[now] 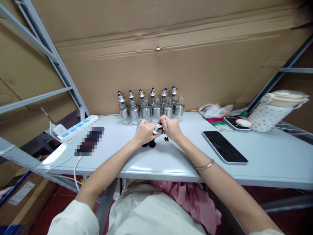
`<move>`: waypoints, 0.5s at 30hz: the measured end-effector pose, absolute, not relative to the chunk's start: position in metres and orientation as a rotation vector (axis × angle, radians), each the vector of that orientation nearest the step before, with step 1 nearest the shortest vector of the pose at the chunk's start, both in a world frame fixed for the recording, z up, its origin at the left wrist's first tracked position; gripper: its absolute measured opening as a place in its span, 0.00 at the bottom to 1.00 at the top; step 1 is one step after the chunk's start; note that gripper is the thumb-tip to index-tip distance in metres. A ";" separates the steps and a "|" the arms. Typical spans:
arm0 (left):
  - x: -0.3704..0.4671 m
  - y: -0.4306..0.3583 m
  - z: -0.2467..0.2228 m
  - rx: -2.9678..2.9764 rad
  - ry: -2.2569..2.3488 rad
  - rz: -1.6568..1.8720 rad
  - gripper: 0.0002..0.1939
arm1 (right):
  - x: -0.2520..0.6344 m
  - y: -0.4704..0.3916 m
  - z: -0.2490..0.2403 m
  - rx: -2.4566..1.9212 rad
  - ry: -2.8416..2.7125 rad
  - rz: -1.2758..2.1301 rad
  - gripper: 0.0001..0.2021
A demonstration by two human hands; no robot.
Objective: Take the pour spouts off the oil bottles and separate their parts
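Note:
My left hand (144, 133) is closed around a silver bottle pourer (156, 130), low over the table's middle. The fingers of my right hand (172, 128) are pinched at the pourer's black upper end; the exact grip is partly hidden. Just below my hands lie black round caps (152, 144) and small black pieces (166, 139). Beyond them stand several glass bottles with steel sleeves (146, 112). The front row is mostly without tops, while the back row and the leftmost bottle carry silver pourers with black flip tips (152, 92).
The white table (156, 168) backs onto a cardboard wall (156, 71). To the right are a black-screened phone (224, 147), another device (236, 124), a plastic bag (216, 111) and a dotted jug (272, 112). A power strip (79, 127) and blurred item (89, 142) lie left.

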State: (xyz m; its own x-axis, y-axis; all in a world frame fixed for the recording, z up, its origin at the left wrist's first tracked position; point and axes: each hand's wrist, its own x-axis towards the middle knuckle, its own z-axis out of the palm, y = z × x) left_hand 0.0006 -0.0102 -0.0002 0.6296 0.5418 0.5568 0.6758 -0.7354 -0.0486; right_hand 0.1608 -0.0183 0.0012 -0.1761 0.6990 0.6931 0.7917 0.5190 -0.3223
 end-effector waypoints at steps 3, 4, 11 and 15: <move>-0.011 -0.004 -0.002 -2.626 -0.964 -0.814 0.16 | 0.174 -0.008 0.001 -1.368 -1.913 -0.075 0.15; -0.016 -0.002 -0.003 -2.633 -0.957 -0.825 0.17 | 0.180 -0.003 0.000 -1.430 -1.925 -0.054 0.13; -0.037 0.012 -0.003 -2.555 -1.027 -0.968 0.19 | 0.207 0.018 -0.017 -1.613 -2.097 0.191 0.06; -0.038 0.014 -0.003 -2.538 -1.053 -0.977 0.19 | 0.208 0.016 -0.021 -1.730 -2.160 0.119 0.04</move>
State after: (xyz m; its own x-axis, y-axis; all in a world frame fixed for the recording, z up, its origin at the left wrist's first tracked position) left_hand -0.0381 0.0137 -0.0027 0.5211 0.5455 0.6564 0.6952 -0.7175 0.0445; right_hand 0.2082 0.0156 -0.0207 -0.1780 0.9564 0.2317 0.9252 0.2429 -0.2916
